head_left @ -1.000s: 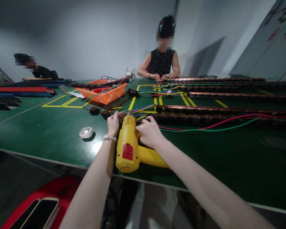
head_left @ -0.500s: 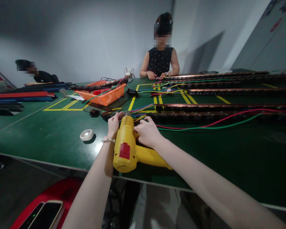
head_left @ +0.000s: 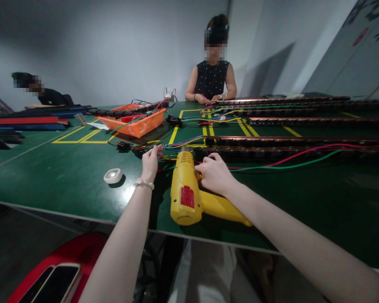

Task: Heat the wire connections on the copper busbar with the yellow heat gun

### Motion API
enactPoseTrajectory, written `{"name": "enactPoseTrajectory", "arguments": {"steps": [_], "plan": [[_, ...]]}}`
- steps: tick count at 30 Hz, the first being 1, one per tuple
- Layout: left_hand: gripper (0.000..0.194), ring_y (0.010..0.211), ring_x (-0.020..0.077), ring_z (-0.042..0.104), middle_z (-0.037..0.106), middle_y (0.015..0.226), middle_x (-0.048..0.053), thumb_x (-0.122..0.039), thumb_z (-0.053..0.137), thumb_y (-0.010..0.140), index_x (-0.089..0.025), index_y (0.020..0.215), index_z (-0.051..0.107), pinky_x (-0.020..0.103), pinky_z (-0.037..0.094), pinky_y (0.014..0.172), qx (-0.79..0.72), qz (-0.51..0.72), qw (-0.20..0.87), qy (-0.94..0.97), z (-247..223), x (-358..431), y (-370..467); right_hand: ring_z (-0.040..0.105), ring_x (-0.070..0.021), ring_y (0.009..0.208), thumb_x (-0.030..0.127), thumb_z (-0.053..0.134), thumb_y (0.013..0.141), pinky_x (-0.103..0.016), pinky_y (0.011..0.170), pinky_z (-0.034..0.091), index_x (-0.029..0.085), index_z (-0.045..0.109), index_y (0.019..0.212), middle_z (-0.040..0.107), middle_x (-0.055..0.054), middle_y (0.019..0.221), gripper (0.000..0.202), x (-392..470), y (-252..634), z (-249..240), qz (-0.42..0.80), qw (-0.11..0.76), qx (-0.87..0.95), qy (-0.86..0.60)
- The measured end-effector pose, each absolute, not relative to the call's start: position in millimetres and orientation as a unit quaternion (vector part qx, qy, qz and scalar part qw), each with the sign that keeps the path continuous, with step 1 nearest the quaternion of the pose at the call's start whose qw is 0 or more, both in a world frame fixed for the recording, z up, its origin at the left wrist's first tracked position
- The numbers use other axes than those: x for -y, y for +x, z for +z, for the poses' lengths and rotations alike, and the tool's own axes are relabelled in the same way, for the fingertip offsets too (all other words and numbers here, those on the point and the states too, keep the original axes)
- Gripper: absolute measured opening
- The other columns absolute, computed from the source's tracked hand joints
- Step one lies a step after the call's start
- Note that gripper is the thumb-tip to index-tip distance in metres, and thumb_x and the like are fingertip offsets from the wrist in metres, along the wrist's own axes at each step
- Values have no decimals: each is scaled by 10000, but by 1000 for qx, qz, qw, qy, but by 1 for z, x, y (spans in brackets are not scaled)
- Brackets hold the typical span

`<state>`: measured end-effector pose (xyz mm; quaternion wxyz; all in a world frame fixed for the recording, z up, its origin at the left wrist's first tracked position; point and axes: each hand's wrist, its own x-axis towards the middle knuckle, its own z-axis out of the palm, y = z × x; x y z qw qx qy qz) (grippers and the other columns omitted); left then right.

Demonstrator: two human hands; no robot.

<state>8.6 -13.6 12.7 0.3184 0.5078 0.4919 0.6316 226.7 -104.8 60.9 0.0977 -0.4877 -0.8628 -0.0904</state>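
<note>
A yellow heat gun (head_left: 185,189) is in my right hand (head_left: 215,173), its metal nozzle pointing away from me toward the wires. My fingers curl in beside the trigger, and the handle stretches to the right under my wrist. To the left of the gun, my left hand (head_left: 150,162) pinches the thin coloured wires (head_left: 170,148) close to a black connector (head_left: 140,149). The fingertips partly hide the spot where they grip. These wires lead right toward a long dark bar with a coppery edge (head_left: 271,141).
A white roll of tape (head_left: 113,176) lies left of my hands. Behind it stands an orange basket (head_left: 142,126) holding parts. More long bars lie at the right with red and green wires (head_left: 290,167). A co-worker (head_left: 213,80) sits opposite; another person is at far left.
The heat gun and my right hand have shifted right, away from my left wrist. My left hand stays at the wires near the connector.
</note>
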Motion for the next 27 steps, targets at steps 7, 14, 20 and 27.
{"name": "enactPoseTrajectory", "arguments": {"steps": [7,14,20,27], "plan": [[620,749,184,633,714,948,142,-550,338,861,-79,1021,708,289,490,687,-514,629,302,500,13,15,10,532,-182,829,158,541,646,-354,945,200,172,686,763,658,-62,756,186,108,228,64,-106,87,863,-487],[582,722,184,625,721,922,129,-518,342,872,-94,990,722,289,474,704,-543,611,258,515,8,10,9,536,-193,853,145,524,657,-370,953,191,161,692,778,659,-77,756,207,108,225,65,-117,73,864,-483],[578,705,186,618,720,929,138,-473,315,890,-73,1017,713,292,464,700,-553,599,250,523,13,19,11,540,-195,851,160,535,661,-372,957,193,153,698,797,664,-85,765,212,107,224,65,-117,68,869,-477],[587,706,196,628,723,921,139,-485,314,887,-79,1020,716,306,462,727,-566,588,238,527,11,18,9,549,-201,847,158,531,674,-374,958,198,140,697,791,675,-97,769,204,106,225,66,-117,66,878,-460]]}}
